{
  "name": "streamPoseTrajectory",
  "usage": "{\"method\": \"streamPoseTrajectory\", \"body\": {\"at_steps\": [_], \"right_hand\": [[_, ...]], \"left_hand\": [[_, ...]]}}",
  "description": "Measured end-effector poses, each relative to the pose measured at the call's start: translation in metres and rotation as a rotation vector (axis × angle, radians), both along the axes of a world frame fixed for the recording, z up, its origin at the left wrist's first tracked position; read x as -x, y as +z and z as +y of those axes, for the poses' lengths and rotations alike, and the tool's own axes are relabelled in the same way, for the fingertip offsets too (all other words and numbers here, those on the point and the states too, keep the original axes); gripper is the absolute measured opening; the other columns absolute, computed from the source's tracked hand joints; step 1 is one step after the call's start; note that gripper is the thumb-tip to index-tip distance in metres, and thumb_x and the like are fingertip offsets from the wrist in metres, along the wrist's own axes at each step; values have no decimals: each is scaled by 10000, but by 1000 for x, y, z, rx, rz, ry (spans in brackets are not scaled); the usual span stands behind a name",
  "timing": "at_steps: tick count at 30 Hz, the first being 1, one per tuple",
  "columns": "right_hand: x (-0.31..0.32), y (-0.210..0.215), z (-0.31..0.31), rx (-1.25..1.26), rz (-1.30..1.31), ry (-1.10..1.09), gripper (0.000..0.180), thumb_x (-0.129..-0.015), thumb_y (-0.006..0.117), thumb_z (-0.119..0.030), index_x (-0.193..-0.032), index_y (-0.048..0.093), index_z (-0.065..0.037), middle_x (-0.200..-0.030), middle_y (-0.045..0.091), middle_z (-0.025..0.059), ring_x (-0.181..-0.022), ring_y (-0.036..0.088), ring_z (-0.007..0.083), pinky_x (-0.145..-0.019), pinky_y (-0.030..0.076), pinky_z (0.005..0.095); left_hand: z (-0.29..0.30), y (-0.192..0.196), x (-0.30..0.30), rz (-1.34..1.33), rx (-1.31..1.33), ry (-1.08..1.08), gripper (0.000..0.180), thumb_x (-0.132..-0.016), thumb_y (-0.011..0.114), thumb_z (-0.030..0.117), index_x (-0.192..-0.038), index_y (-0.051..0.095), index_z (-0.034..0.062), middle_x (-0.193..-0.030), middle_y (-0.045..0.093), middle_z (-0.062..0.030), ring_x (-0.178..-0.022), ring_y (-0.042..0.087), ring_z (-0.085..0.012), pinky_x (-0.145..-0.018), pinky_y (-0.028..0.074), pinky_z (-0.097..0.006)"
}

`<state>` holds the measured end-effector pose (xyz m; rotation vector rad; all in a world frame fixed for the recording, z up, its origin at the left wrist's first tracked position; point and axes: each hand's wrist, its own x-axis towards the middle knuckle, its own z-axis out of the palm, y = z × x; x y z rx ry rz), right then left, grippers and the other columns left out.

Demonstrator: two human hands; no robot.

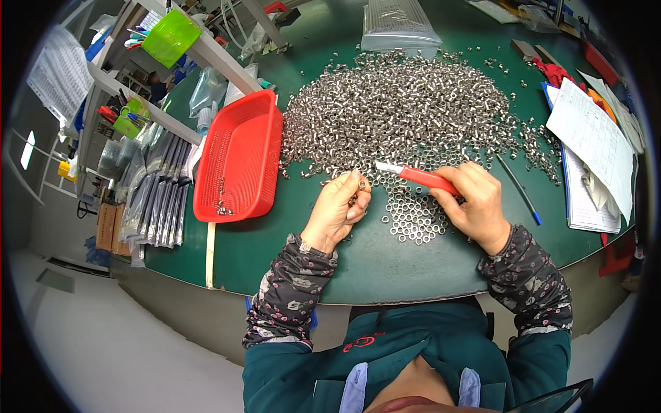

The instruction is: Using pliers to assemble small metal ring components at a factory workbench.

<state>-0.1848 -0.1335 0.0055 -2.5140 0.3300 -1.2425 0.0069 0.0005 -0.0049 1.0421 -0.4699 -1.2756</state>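
Note:
My right hand (476, 205) grips a red-handled utility knife (427, 180), its short blade pointing left toward my other hand. Closed in a pinch, my left hand (339, 206) holds small metal rings (362, 184) between thumb and fingers; more of them show in the curled fingers. Beyond both hands spreads a large heap of small shiny metal sleeves (392, 103). Between the hands, a looser patch of metal rings (413, 217) lies flat on the green table (385, 272). The knife's blade tip is close to the left hand, apart from the held ring.
Left of the heap stands a red perforated basket (237, 148) with a few metal pieces inside. Further left lie bagged dark parts (162, 196). At right are a pen (520, 189) and papers on a clipboard (592, 148). A clear plastic bag (399, 24) sits behind the heap.

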Motion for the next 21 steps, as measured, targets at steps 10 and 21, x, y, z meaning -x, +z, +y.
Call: {"method": "streamPoseTrajectory", "body": {"at_steps": [10, 21], "right_hand": [[-1, -1, 1, -26, 43, 20, 224, -640, 702, -125, -819, 594, -46, -635, 523, 62, -577, 523, 225, -513, 426, 323], [-1, -1, 1, -77, 58, 53, 211, -654, 695, -126, -818, 596, -38, -639, 537, 74, -580, 529, 238, -529, 431, 329]], "left_hand": [[1, -1, -5, -33, 51, 41, 214, -920, 442, 217, -912, 545, 29, -707, 566, -40, -413, 347, -22, -349, 241, -145], [0, 0, -5, 6, 119, 35, 160, -919, 433, 148, -982, 526, 35, -775, 503, -34, -456, 327, -15, -351, 241, -129]]}}
